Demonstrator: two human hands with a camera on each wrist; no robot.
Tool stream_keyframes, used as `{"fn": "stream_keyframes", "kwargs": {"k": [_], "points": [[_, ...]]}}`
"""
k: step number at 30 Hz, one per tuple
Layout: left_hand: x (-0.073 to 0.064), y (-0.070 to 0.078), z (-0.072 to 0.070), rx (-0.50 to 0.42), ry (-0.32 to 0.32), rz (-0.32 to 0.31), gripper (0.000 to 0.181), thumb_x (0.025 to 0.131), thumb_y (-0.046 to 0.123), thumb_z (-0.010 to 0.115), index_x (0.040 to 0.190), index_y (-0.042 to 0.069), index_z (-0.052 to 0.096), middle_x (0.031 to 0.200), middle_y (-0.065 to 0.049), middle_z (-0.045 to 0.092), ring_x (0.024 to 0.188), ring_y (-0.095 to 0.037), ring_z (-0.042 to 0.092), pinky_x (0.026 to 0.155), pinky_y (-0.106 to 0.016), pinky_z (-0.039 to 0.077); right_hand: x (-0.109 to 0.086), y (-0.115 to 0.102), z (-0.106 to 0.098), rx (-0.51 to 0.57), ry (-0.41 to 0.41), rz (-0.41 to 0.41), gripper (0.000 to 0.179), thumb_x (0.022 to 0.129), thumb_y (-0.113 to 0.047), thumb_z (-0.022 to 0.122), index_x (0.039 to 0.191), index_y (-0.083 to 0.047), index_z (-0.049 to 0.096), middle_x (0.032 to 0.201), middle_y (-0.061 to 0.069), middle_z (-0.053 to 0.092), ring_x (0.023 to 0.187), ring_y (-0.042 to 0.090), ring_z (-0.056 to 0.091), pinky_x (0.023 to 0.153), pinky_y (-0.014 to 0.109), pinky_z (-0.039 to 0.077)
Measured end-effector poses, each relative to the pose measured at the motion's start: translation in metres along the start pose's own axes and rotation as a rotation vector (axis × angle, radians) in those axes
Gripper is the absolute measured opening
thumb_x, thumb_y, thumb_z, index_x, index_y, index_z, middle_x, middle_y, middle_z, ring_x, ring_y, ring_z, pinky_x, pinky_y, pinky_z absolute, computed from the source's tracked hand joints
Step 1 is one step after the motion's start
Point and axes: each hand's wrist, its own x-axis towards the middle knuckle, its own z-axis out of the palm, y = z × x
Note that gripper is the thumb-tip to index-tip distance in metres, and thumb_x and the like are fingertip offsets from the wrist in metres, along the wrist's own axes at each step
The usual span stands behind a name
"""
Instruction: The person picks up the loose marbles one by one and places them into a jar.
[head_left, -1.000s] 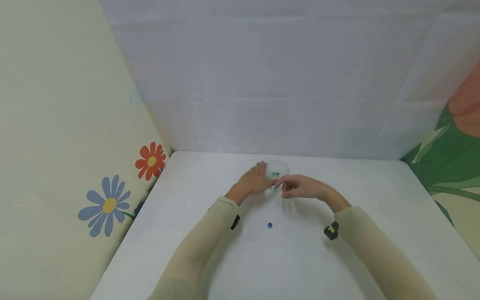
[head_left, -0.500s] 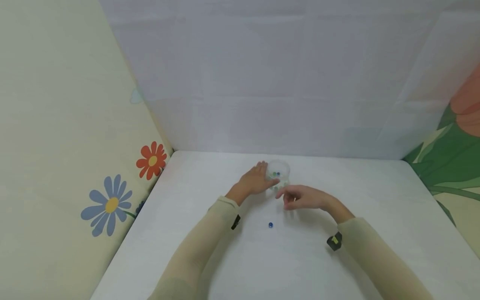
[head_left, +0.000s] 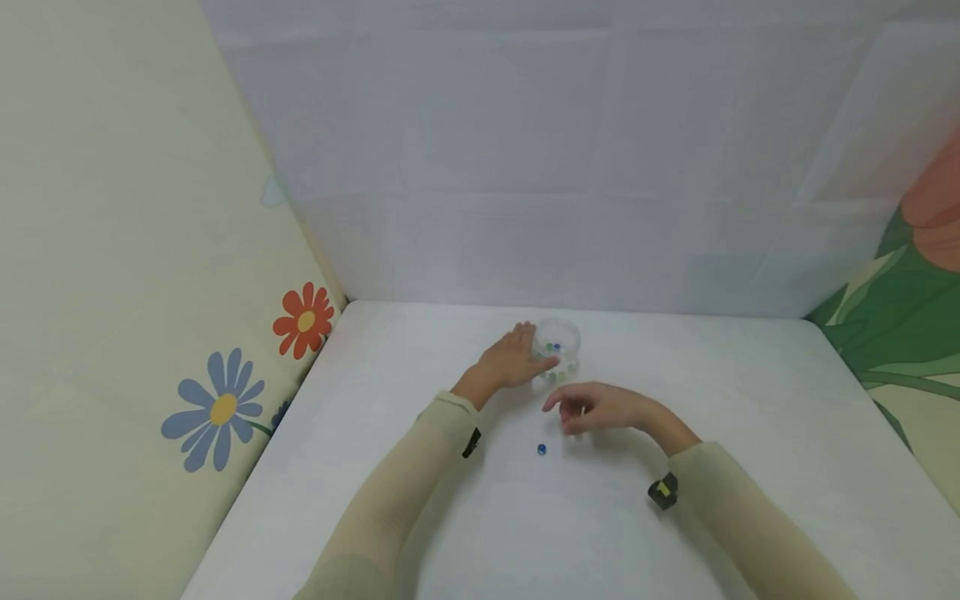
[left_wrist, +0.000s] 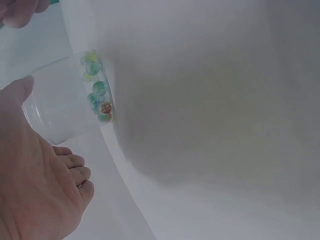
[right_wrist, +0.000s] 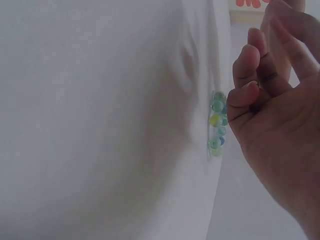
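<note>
My left hand [head_left: 508,360] holds a clear plastic cup [left_wrist: 60,95] that stands near the back of the table. Its thumb crosses the near side by the rim and its fingers lie along the other side. Several glass marbles [left_wrist: 99,89], mostly green, yellow and blue with a reddish one, lie at the cup's bottom. A lone blue marble [head_left: 542,449] rests on the table nearer the person. Above and slightly behind it hovers my right hand [head_left: 603,407], index finger extended, other fingers loosely bent, nothing between them.
A white cloth covers the table [head_left: 420,350], and a plain white sheet [head_left: 480,167] hangs behind it. Flower-printed panels stand on the left [head_left: 112,250] and right [head_left: 915,333]. Each wrist wears a small dark device.
My right hand has moved back from over the cup toward the person, closer to the lone blue marble. The left hand stays at the cup.
</note>
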Motion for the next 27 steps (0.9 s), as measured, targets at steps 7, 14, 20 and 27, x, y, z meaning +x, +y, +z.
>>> {"fn": "stream_keyframes", "kwargs": {"k": [7,14,20,27], "points": [[0.000,0.000,0.000,-0.009,0.007,0.007,0.096,0.099,0.073,0.034,0.163,0.005,0.011,0.170,-0.013,0.013,0.157,-0.025,0.010,0.127,-0.038,0.014,0.003,0.001,0.006,-0.031,-0.026,-0.008,0.039,0.096,-0.019,0.070,0.134,-0.012,0.062,0.095,0.000,0.064,0.082,0.016,0.062,0.072,0.028,0.054],[0.000,0.001,-0.001,-0.011,-0.002,0.003,0.096,0.099,0.073,0.034,0.163,0.005,0.010,0.170,-0.012,0.012,0.157,-0.025,0.010,0.127,-0.037,0.013,0.007,0.000,0.013,-0.090,-0.043,0.040,0.037,0.094,-0.020,0.074,0.130,-0.021,0.066,0.094,-0.004,0.064,0.087,0.014,0.058,0.079,0.028,0.052],[0.000,0.000,0.000,-0.030,-0.009,0.001,0.097,0.099,0.073,0.034,0.163,0.005,0.010,0.170,-0.012,0.012,0.157,-0.025,0.010,0.127,-0.038,0.014,0.011,0.001,0.018,-0.126,-0.062,0.061,0.036,0.092,-0.017,0.075,0.127,-0.024,0.068,0.092,-0.006,0.064,0.083,0.013,0.057,0.076,0.027,0.050],[0.001,0.000,0.002,-0.042,0.000,0.000,0.097,0.098,0.074,0.034,0.163,0.006,0.010,0.170,-0.012,0.013,0.157,-0.025,0.012,0.127,-0.039,0.015,0.017,0.005,0.020,-0.180,-0.064,0.068,0.037,0.091,-0.018,0.076,0.126,-0.029,0.068,0.090,-0.008,0.063,0.081,0.010,0.056,0.076,0.026,0.049]]}}
